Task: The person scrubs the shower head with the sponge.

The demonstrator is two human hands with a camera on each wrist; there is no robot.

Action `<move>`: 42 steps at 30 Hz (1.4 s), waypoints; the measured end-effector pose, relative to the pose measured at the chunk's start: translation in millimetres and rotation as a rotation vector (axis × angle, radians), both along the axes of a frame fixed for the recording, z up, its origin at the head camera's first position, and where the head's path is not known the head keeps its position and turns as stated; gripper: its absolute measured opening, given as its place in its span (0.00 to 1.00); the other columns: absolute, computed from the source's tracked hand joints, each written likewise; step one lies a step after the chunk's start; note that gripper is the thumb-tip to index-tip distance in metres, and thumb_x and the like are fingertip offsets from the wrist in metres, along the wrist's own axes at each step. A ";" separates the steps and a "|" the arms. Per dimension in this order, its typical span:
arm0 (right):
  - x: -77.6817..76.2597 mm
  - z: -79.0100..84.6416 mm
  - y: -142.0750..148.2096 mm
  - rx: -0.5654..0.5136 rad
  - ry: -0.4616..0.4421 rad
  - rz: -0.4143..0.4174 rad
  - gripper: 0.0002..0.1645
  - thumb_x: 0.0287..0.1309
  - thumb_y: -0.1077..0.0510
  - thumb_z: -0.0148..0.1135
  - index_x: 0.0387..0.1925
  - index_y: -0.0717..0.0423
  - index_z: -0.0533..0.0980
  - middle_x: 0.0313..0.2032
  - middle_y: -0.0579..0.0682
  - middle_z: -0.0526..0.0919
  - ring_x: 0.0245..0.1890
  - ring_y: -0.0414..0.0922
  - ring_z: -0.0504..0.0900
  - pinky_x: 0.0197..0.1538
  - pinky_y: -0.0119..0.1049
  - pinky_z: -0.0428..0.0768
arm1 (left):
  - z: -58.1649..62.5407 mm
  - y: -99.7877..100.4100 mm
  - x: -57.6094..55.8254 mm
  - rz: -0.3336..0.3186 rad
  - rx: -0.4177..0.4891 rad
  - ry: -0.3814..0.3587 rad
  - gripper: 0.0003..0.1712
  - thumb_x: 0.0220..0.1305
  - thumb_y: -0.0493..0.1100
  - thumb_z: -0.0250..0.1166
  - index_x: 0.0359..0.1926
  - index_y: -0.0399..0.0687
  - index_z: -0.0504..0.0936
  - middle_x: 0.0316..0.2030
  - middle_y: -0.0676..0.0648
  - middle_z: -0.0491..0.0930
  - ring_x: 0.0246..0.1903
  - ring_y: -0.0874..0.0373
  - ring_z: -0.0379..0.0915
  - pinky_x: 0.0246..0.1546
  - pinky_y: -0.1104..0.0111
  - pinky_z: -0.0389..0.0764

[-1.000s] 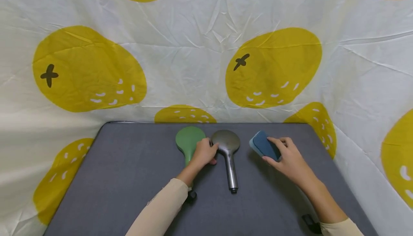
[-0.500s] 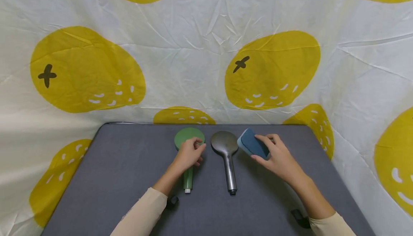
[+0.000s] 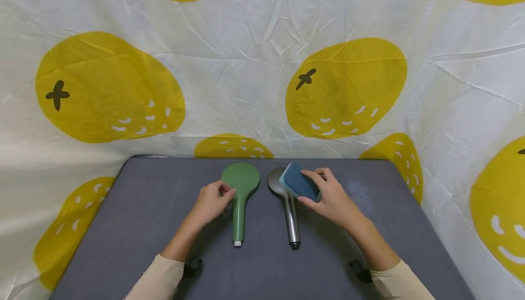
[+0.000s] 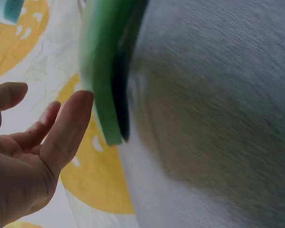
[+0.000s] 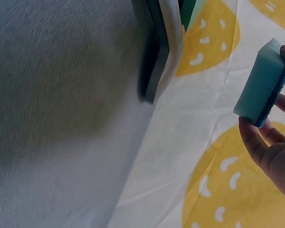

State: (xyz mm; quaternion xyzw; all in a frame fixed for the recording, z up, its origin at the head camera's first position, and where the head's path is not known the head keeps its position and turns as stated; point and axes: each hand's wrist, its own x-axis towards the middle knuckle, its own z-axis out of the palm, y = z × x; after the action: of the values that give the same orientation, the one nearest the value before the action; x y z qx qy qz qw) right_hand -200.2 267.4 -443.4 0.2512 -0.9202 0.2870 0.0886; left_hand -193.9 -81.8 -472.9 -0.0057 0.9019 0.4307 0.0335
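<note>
Side by side on the grey table lie a green shower head (image 3: 241,179) and a dark metallic shower head (image 3: 291,222), faces at the far end and handles toward me. My right hand (image 3: 333,197) pinches a two-layer sponge (image 3: 302,180), light blue foam with a dark blue scouring pad, between thumb and fingers. In the head view the sponge overlaps the metallic shower head's face. My left hand (image 3: 210,203) holds nothing, its fingers loosely bent beside the green one's left edge. The left wrist view shows those fingers (image 4: 69,130) spread, close to the green rim.
A white cloth (image 3: 238,95) with yellow fruit prints hangs behind and beside the table (image 3: 135,227). Small dark specks (image 3: 358,196) mark the tabletop right of my right hand. Black camera straps are at both wrists.
My left hand has moved left, off the gap between the shower heads and across to the green one's left side. My right hand has carried the sponge left, over the metallic shower head.
</note>
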 end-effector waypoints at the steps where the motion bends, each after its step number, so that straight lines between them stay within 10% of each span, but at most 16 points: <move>1: -0.2 -0.9 -3.0 -0.004 -0.002 0.007 0.43 0.55 0.47 0.79 0.69 0.53 0.73 0.55 0.62 0.72 0.48 0.56 0.79 0.46 0.50 0.84 | -1.3 -3.1 1.4 0.002 -0.005 -0.008 0.11 0.70 0.48 0.68 0.38 0.44 0.83 0.27 0.49 0.81 0.18 0.59 0.75 0.20 0.66 0.80; 19: 2.6 -10.4 -34.7 -0.013 -0.058 0.059 0.43 0.57 0.46 0.78 0.71 0.50 0.72 0.56 0.57 0.72 0.49 0.50 0.78 0.48 0.47 0.83 | -34.5 -8.3 1.7 0.068 0.323 -0.400 0.26 0.68 0.53 0.70 0.51 0.32 0.79 0.37 0.39 0.86 0.21 0.53 0.84 0.19 0.59 0.87; 29: 5.0 -13.7 -34.4 -0.014 -0.076 0.061 0.43 0.56 0.46 0.78 0.71 0.50 0.72 0.56 0.57 0.72 0.48 0.50 0.78 0.48 0.47 0.83 | -40.0 3.7 3.2 0.096 0.304 -0.368 0.31 0.60 0.47 0.77 0.54 0.28 0.78 0.28 0.39 0.84 0.16 0.56 0.80 0.19 0.61 0.86; 36: 5.7 -15.6 -29.3 -0.007 -0.076 0.051 0.43 0.56 0.45 0.78 0.70 0.50 0.73 0.55 0.57 0.73 0.48 0.50 0.78 0.48 0.46 0.83 | -36.1 7.8 3.3 0.092 0.319 -0.372 0.15 0.63 0.45 0.75 0.28 0.42 0.80 0.21 0.46 0.78 0.17 0.58 0.76 0.20 0.62 0.85; 42: 3.8 -16.6 -24.9 0.009 -0.075 0.043 0.43 0.55 0.45 0.79 0.70 0.50 0.73 0.56 0.58 0.73 0.48 0.50 0.79 0.48 0.47 0.83 | -32.9 7.6 3.6 0.067 0.455 -0.400 0.12 0.68 0.39 0.69 0.37 0.34 0.77 0.29 0.42 0.81 0.24 0.55 0.82 0.27 0.61 0.88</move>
State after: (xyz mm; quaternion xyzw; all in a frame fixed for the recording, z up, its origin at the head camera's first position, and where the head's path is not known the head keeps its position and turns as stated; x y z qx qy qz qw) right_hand -196.4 242.5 -460.0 0.2601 -0.9186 0.2938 0.0466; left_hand -190.4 -74.2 -505.8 -0.1123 0.7570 0.6129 0.1967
